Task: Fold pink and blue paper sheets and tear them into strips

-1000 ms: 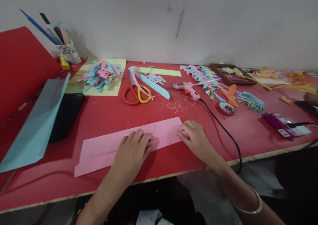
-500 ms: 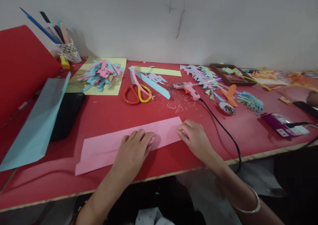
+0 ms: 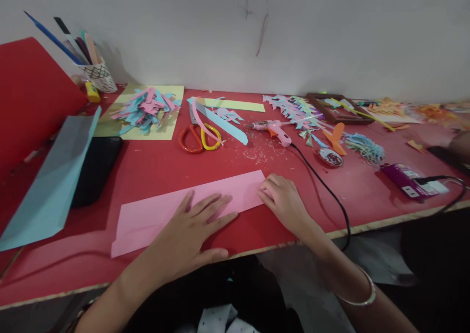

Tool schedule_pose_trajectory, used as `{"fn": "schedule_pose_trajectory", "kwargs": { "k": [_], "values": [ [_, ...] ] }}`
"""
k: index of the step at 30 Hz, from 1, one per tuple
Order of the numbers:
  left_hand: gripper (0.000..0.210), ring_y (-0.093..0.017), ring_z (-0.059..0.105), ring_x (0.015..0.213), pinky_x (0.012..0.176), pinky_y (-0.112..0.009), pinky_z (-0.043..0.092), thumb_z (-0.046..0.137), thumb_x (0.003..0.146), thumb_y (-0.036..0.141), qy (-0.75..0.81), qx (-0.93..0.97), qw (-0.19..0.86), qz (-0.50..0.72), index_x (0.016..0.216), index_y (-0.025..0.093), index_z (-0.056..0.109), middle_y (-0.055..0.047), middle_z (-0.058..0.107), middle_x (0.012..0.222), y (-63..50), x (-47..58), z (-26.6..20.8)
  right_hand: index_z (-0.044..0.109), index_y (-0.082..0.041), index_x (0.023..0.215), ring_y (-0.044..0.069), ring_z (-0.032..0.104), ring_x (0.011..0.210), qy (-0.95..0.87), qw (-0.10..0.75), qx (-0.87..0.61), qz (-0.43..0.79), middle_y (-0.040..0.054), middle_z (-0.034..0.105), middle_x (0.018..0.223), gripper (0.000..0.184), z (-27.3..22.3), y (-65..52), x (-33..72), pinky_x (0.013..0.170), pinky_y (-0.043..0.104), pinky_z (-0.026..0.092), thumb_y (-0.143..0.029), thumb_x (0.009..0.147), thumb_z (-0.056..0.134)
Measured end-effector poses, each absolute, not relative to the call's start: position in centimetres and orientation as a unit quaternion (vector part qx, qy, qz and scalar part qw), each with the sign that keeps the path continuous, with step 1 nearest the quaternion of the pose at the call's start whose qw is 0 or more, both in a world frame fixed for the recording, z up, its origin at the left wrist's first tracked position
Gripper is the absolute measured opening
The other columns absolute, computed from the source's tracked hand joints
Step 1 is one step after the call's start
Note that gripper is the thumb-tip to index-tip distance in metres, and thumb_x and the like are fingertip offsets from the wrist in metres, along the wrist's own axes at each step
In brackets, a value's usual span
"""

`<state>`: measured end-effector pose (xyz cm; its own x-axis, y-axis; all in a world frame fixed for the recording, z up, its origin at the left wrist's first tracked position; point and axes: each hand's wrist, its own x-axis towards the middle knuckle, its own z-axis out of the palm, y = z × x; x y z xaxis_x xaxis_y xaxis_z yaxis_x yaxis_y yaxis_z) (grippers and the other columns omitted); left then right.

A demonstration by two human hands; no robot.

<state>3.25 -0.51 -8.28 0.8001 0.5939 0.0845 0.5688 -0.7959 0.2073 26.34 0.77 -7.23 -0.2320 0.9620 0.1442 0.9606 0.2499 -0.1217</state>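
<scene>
A long strip of pink paper [image 3: 147, 220] lies slantwise near the front edge of the red table. My left hand [image 3: 198, 230] rests flat on its middle, fingers spread and thumb out towards the table edge. At the strip's right end, my right hand [image 3: 281, 198] has its fingers curled together in a pinch on the paper's edge. Beyond the strip are scissors [image 3: 191, 141] with one red and one yellow handle, partly under narrow pink and blue paper strips. A pink glue gun [image 3: 275, 130] lies farther right, its black cord running to the front edge.
At left, a blue paper sheet [image 3: 47, 181] leans over a black case [image 3: 97, 171]. Paper scraps [image 3: 147, 107] are heaped on yellow paper behind. A pen cup [image 3: 99, 76] stands by the wall. At right lie a purple power box [image 3: 404, 178] and a blurred hand [image 3: 460, 144] of another person.
My left hand has opened from curled fingers and now lies spread on the pink paper. My right hand stays at the strip's right end. The view has shifted slightly.
</scene>
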Motion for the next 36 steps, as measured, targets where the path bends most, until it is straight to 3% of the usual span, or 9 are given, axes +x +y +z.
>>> {"fn": "schedule_pose_trajectory", "kwargs": {
  "k": [11, 16, 24, 30, 36],
  "values": [
    [0.062, -0.019, 0.021, 0.128, 0.105, -0.041, 0.002, 0.03, 0.081, 0.055, 0.286, 0.952, 0.073, 0.075, 0.134, 0.026, 0.015, 0.0, 0.029, 0.139, -0.6, 2.8, -8.3, 0.052, -0.018, 0.069, 0.017, 0.048, 0.069, -0.79, 0.092, -0.606, -0.023, 0.0032, 0.054, 0.074, 0.015, -7.1, 0.8, 26.3, 0.063, 0.028, 0.03, -0.021, 0.081, 0.044],
    [0.062, -0.019, 0.024, 0.127, 0.105, -0.041, 0.002, 0.03, 0.081, 0.055, 0.279, 0.955, 0.075, 0.07, 0.134, 0.026, 0.014, 0.0, 0.03, 0.138, -0.4, 2.7, -8.4, 0.053, -0.017, 0.075, 0.02, 0.047, 0.079, -0.8, 0.106, -0.589, -0.044, 0.0053, 0.055, 0.081, 0.01, -6.7, 0.2, 25.7, 0.072, 0.032, 0.032, -0.026, 0.077, 0.048],
    [0.064, -0.021, 0.026, 0.126, 0.104, -0.043, 0.005, 0.029, 0.08, 0.058, 0.279, 0.955, 0.067, 0.078, 0.134, 0.025, 0.017, -0.001, 0.031, 0.138, -0.5, 2.7, -8.5, 0.053, -0.017, 0.082, 0.022, 0.045, 0.084, -0.817, 0.141, -0.558, -0.031, 0.0068, 0.055, 0.09, 0.028, -6.8, -0.5, 23.5, 0.078, 0.036, 0.033, -0.041, 0.068, 0.054],
    [0.065, -0.021, 0.027, 0.126, 0.104, -0.043, 0.003, 0.03, 0.08, 0.058, 0.277, 0.955, 0.059, 0.083, 0.134, 0.025, 0.017, -0.001, 0.031, 0.138, -0.5, 2.7, -8.6, 0.052, -0.017, 0.081, 0.023, 0.045, 0.084, -0.809, 0.139, -0.571, -0.013, 0.007, 0.054, 0.091, 0.028, -7.0, -0.3, 23.5, 0.075, 0.036, 0.036, -0.04, 0.066, 0.055],
    [0.064, -0.021, 0.028, 0.125, 0.104, -0.044, 0.008, 0.031, 0.079, 0.058, 0.274, 0.956, 0.061, 0.087, 0.133, 0.026, 0.019, -0.001, 0.034, 0.136, -0.4, 2.7, -8.5, 0.049, -0.019, 0.082, 0.02, 0.046, 0.084, -0.811, 0.153, -0.562, 0.055, 0.0048, 0.053, 0.09, 0.017, -6.9, 0.0, 25.4, 0.072, 0.032, 0.038, -0.028, 0.068, 0.054]
  ]
}}
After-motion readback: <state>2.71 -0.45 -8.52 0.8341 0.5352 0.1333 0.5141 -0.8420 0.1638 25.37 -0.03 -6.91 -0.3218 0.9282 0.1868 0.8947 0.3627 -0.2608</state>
